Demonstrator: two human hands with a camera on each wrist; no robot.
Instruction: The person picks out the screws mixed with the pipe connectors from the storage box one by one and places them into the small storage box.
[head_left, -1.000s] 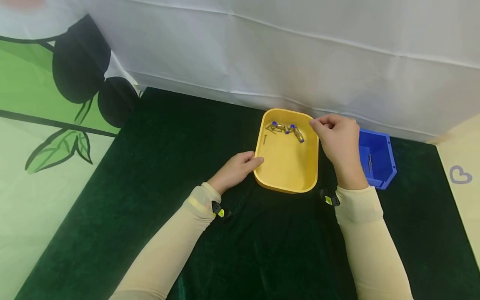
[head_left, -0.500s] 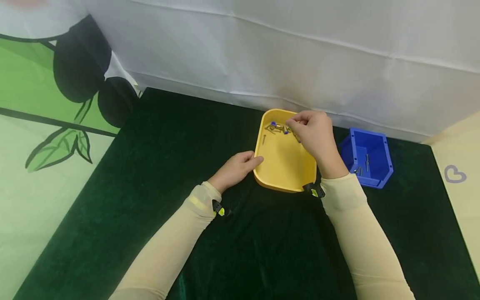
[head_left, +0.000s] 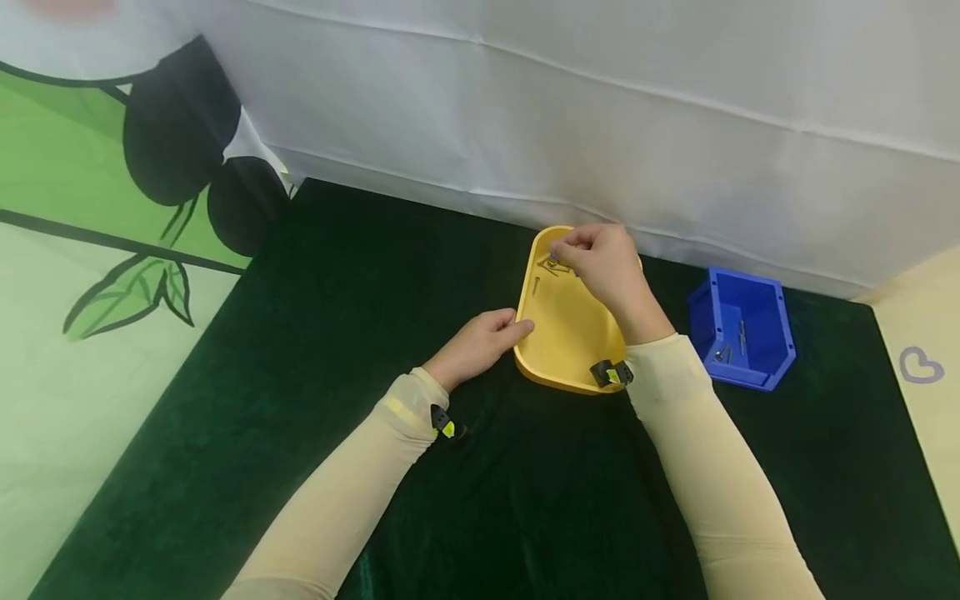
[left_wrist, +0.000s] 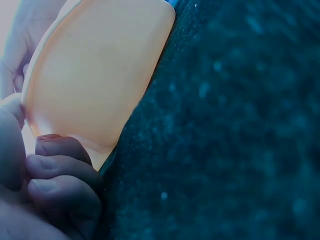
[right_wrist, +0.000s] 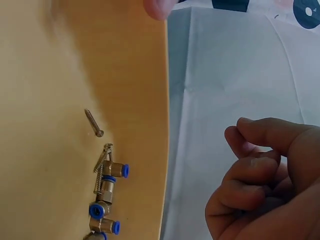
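Observation:
My left hand (head_left: 480, 343) grips the near-left rim of a yellow plastic tray (head_left: 566, 333), thumb over the edge and fingers curled beneath it in the left wrist view. Over the tray's far end hovers my right hand (head_left: 609, 268), thumb and index tips together and other fingers curled. Nothing shows between those tips in the right wrist view. Several brass push-in fittings with blue collars (right_wrist: 115, 170) lie along the tray's far wall, mixed with screws. One screw (right_wrist: 94, 123) lies apart on the tray floor. In the head view my right hand hides most fittings.
A blue open-front bin (head_left: 742, 382) stands right of the tray, with a few screws (head_left: 724, 355) inside. Dark green cloth (head_left: 405, 275) covers the table. A white sheet (head_left: 420, 108) hangs behind its far edge.
My right hand has moved left from the tray's right rim, near the blue bin, to above the fittings at the far end. My left hand keeps its grip on the tray.

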